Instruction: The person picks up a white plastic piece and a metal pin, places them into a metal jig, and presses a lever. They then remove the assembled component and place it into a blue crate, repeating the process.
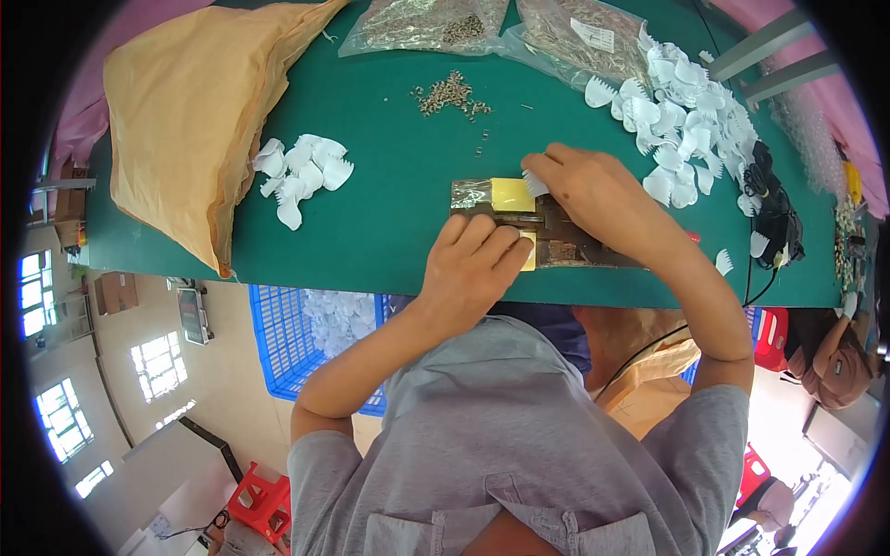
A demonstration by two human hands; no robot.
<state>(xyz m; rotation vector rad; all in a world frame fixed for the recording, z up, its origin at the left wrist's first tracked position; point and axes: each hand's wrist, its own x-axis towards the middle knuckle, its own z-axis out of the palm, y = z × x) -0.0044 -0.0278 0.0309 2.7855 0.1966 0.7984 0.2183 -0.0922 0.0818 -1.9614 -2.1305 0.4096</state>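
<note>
Right now we see a small white toothed plastic piece point(535, 183) pinched in the fingertips of our right hand point(593, 195), just above the middle of the frame, over the upper end of a dark wooden block point(556, 243) with yellow pads point(512, 195). We judge the piece very light, thin and a little springy, its teeth easy to bend, so it is best taken by its plain rounded edge. Our left hand point(473, 264) lies curled on the lower yellow pad, pressing the block down, holding nothing that we can make out. Outward, a small heap of the same white pieces point(301, 171) lies left of centre, a bigger heap point(681, 120) at upper right, and loose little metal springs point(451, 94) near the top. A tan paper sack point(185, 111) fills the upper left. The green table point(389, 213) has open room between sack and block; its near edge runs just below our left hand, with a blue crate point(278, 343) underneath
</note>
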